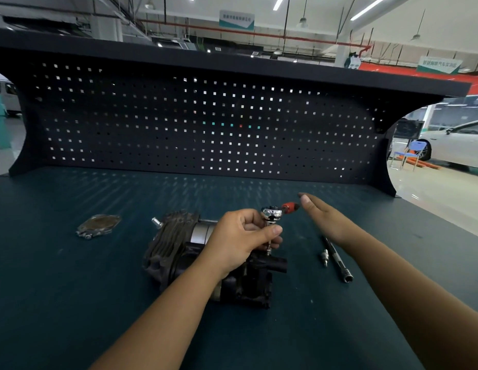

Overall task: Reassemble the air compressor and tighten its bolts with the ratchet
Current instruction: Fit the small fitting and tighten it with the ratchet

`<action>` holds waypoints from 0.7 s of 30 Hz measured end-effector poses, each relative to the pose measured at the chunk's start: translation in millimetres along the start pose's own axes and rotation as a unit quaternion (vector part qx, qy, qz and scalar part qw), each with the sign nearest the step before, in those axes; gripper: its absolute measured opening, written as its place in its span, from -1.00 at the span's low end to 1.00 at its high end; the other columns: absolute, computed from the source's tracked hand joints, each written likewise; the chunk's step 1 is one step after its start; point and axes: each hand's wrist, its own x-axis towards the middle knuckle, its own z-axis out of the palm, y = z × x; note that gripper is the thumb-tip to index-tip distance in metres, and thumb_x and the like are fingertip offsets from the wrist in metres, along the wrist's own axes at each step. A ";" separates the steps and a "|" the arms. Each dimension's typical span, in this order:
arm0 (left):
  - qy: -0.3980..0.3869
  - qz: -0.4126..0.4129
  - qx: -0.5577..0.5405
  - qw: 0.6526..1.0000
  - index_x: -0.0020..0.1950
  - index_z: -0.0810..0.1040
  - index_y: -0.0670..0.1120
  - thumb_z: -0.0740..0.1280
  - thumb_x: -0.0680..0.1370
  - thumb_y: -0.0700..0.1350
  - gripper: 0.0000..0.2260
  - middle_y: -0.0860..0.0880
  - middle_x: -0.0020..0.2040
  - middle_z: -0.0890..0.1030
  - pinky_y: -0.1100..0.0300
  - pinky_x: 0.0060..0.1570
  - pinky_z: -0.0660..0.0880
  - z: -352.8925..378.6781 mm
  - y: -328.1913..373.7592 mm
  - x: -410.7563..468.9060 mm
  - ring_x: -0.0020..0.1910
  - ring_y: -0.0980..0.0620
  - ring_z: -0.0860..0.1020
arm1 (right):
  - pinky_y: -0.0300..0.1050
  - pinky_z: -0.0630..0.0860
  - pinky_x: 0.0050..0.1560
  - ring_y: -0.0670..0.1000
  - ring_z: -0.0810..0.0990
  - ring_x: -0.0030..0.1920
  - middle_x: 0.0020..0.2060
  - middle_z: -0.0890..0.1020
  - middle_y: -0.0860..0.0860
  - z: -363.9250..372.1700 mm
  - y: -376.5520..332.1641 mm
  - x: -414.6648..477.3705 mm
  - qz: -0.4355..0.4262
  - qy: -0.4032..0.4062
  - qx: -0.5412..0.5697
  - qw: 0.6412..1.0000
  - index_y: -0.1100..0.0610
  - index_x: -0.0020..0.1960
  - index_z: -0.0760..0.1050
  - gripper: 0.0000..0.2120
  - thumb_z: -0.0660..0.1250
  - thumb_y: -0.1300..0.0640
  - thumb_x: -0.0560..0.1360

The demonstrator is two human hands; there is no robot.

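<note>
— Where's the air compressor [179, 244]?
— Lying on the dark teal bench mat [72, 289], about the middle. The left hand [240, 236] is over it, fingers curled round the shaft under the head of the ratchet [272, 212], which stands upright on the casing.
— And the right hand [326, 220]?
— Flat, fingers straight, by the red handle. Whether it touches, I can't tell.
— Anything else about?
— A cover plate [99, 225] to the left, an extension bar [338, 259] and a small socket bit [324, 257] to the right. There's a black pegboard [205, 124] behind, and past its end a white car [456, 140] and a blue chair [411, 153].
</note>
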 end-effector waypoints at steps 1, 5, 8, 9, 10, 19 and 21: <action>-0.002 0.002 0.003 1.000 -0.17 0.53 -0.25 0.42 0.46 -0.25 -0.90 -0.11 -0.27 0.69 0.31 -0.23 0.55 -0.1 -0.4 0.1 -0.25 0.02 0.68 | -0.14 0.18 0.25 0.04 0.24 0.46 0.47 0.29 -0.01 3.8 1.0 2.8 0.011 0.001 0.019 1.000 -0.06 0.49 0.23 -0.50 0.01 -0.21 0.60; -0.010 0.011 0.009 1.000 -0.21 0.54 -0.18 0.42 0.46 -0.25 -0.91 -0.12 -0.25 0.69 0.26 -0.20 0.57 -1.2 -2.5 1.1 -0.25 -0.01 0.67 | 0.14 0.35 0.25 0.23 0.32 0.40 0.47 0.25 0.16 19.4 3.0 12.9 0.144 0.037 0.373 0.916 0.02 0.46 0.21 -0.48 0.19 -0.15 0.58; -0.012 0.012 0.010 1.000 -0.17 0.55 -0.22 0.43 0.46 -0.25 -0.92 -0.12 -0.25 0.69 0.26 -0.20 0.56 -2.4 -3.9 1.9 -0.24 0.00 0.67 | 0.21 0.44 0.13 0.33 0.51 0.21 0.31 0.41 0.34 29.0 1.9 13.9 0.161 0.009 0.704 0.692 0.22 0.53 0.02 -0.31 0.22 -0.09 0.57; -0.008 0.012 0.014 1.000 -0.15 0.55 -0.24 0.43 0.46 -0.25 -0.91 -0.12 -0.26 0.69 0.27 -0.21 0.56 -2.5 -4.4 2.4 -0.25 0.01 0.67 | 0.21 0.46 0.09 0.31 0.56 0.14 0.25 0.47 0.34 29.5 0.7 14.1 0.154 0.019 0.752 0.641 0.27 0.50 0.07 -0.33 0.21 -0.09 0.57; -0.003 0.011 0.020 1.000 -0.14 0.55 -0.26 0.43 0.47 -0.24 -0.90 -0.12 -0.26 0.69 0.27 -0.21 0.56 -2.4 -4.4 2.3 -0.25 0.01 0.67 | 0.19 0.48 0.04 0.28 0.60 0.09 0.21 0.51 0.32 29.5 -0.9 12.4 0.150 0.038 0.781 0.605 0.30 0.45 0.17 -0.38 0.19 -0.09 0.57; -0.001 0.006 0.068 0.998 -0.16 0.57 -0.15 0.41 0.49 -0.16 -0.92 -0.04 -0.30 0.69 0.27 -0.15 0.57 -1.2 -5.9 1.7 -0.27 0.06 0.66 | -0.04 0.50 -0.16 0.07 0.58 -0.17 -0.26 0.57 0.09 3.9 -10.7 -26.1 0.075 0.218 0.859 0.457 0.19 -0.11 0.46 -0.60 0.20 -0.17 0.55; -0.007 0.007 0.075 0.997 -0.12 0.57 -0.17 0.39 0.51 -0.16 -0.92 -0.03 -0.30 0.69 0.28 -0.18 0.57 -1.6 -6.6 1.6 -0.28 0.05 0.65 | -0.20 0.46 -0.25 0.02 0.52 -0.41 -0.44 0.49 0.03 -0.8 -19.2 -46.0 0.012 0.242 0.881 0.406 0.15 -0.30 0.40 -0.59 0.18 -0.14 0.56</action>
